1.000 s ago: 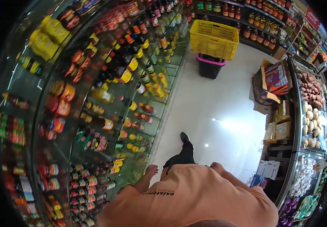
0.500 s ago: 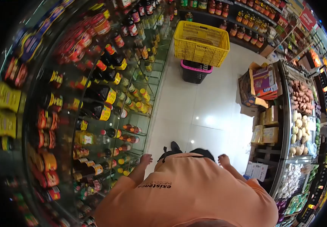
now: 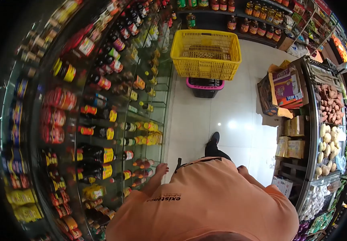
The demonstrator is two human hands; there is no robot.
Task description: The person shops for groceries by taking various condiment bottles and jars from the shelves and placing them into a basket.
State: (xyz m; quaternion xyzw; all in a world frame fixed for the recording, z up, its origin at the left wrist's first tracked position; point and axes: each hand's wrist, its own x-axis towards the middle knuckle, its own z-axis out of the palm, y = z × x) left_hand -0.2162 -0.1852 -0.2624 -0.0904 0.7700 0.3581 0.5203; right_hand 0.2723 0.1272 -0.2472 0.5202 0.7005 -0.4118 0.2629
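My left hand [image 3: 162,169] hangs beside my body, fingers loosely spread and nothing in them. Nearest to it are the glass shelves on the left, with sauce bottles [image 3: 143,163] lined up a short way off, not touched. On the other side my right hand [image 3: 243,170] hangs by my hip, partly hidden by my orange shirt [image 3: 217,197]; its visible fingers are loose and no object shows in them. Ahead on the floor, out of reach of both hands, a yellow plastic crate [image 3: 209,66] sits over a black basket with a pink rim [image 3: 205,86].
Dark soy sauce bottles [image 3: 97,154] and red-lidded jars fill the left shelving. To the right stand an open cardboard box [image 3: 267,94] and a produce stand with potatoes [image 3: 326,150]. Oil bottles [image 3: 257,28] line the far shelf. Pale tiled floor [image 3: 189,128] runs between.
I have stepped forward: the crate, boxes and shelves sit lower and nearer in view. One dark shoe now shows ahead of my body. Both hands have swung slightly and remain without an object.
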